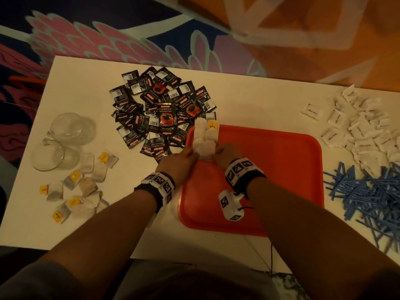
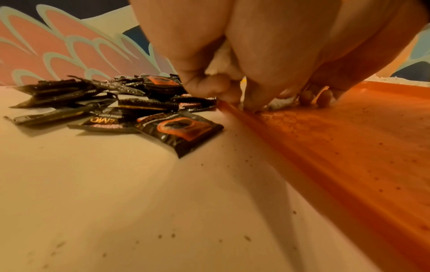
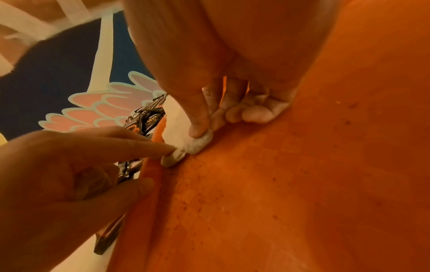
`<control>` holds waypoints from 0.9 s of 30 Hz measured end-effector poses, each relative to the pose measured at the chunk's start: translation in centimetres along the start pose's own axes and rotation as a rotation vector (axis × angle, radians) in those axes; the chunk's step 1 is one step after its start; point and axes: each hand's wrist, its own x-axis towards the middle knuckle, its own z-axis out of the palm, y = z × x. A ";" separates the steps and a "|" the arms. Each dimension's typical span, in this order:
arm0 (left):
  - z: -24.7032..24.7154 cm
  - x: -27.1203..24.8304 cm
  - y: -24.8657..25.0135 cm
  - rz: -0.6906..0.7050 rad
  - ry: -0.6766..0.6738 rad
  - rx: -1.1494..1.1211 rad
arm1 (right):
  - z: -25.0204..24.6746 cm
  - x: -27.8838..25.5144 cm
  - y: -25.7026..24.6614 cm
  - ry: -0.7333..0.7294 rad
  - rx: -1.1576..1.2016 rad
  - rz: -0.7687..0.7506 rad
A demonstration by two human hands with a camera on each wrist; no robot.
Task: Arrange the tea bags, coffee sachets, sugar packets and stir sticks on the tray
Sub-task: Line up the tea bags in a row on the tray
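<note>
At the orange tray's (image 1: 281, 169) upper-left corner, a row of tea bags (image 1: 204, 139) lies between both hands. The left hand (image 1: 177, 162) presses one with a straight forefinger. The right hand (image 1: 227, 153) pinches it, fingers curled.
</note>
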 end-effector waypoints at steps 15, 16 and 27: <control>1.0 0.4 0.4 -0.032 0.023 -0.011 | 0.4 0.2 0.8 0.133 0.141 0.149; 1.1 0.3 0.3 -0.036 0.029 -0.033 | 0.3 0.1 0.8 0.133 0.163 0.155; -3.1 0.9 0.8 -0.417 0.148 -1.551 | -1.8 -3.1 -1.0 0.105 0.425 -0.122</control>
